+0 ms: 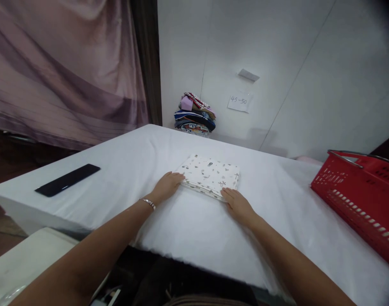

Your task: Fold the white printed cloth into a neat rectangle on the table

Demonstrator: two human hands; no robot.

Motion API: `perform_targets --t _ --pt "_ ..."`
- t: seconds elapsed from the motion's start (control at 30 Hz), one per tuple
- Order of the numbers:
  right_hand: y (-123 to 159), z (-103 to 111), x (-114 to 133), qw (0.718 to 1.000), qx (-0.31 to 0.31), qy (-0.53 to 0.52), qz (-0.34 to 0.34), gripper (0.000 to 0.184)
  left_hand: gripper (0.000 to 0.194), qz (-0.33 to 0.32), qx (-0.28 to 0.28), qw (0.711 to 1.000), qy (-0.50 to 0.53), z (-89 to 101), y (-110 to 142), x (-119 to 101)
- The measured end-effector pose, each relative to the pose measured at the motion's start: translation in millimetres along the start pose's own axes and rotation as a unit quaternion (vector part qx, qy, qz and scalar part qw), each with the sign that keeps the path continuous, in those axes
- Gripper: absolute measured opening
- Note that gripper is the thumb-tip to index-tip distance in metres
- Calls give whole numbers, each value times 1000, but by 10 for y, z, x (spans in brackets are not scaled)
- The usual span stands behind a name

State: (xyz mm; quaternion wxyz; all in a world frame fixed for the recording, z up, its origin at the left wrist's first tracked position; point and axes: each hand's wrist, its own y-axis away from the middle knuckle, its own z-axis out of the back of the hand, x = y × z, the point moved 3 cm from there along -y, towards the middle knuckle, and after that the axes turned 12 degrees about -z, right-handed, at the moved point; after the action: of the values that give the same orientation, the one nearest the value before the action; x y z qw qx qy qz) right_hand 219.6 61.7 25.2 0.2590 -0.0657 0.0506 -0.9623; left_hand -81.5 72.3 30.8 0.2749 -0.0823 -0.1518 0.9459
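Note:
A folded white cloth with a small scattered print lies as a neat rectangle on the white-covered table. At its near left corner is my left hand, fingers close together and fingertips on the edge. My right hand has the near right corner, with its fingertips over the edge. Both hands look closed on the cloth; its layers show along the near side between them. The undersides of both hands are hidden.
A black flat slab lies at the table's left. To the right stands a red plastic basket with a metal handle. A stack of folded fabrics sits by the wall at the back. A pinkish curtain hangs at left.

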Motion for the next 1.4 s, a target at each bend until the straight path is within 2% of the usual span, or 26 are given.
perform_targets --t 0.1,0.17,0.3,0.4,0.53,0.63,0.73,0.97,1.4 --pt "-80 63 73 999 -15 -39 4 40 34 2 -23 1000 18 124 -88 -228" --pt "-175 98 158 998 -30 -63 8 27 30 -30 -42 998 32 187 -198 -432" --pt "-351 111 305 995 -68 -70 -21 18 20 -87 -57 993 61 129 -410 -689" --pt "-385 74 343 992 -87 -76 -54 19 15 -66 -81 990 98 -16 -468 -668" --pt "-346 32 350 988 -107 -96 -63 22 13 -37 -117 981 148 -161 -431 -587" --pt "-335 10 340 987 -111 -94 -70 24 11 -25 -149 975 162 -188 -392 -569" --pt "-344 -15 336 988 -109 -89 -54 27 14 -36 -157 975 150 -188 -375 -586" --pt "-326 -13 330 984 -136 -105 -43 32 26 -77 -123 986 84 -180 -388 -669" --pt "-338 -76 388 991 -105 -50 -65 33 26 -39 -44 998 -2 -187 -412 -746"
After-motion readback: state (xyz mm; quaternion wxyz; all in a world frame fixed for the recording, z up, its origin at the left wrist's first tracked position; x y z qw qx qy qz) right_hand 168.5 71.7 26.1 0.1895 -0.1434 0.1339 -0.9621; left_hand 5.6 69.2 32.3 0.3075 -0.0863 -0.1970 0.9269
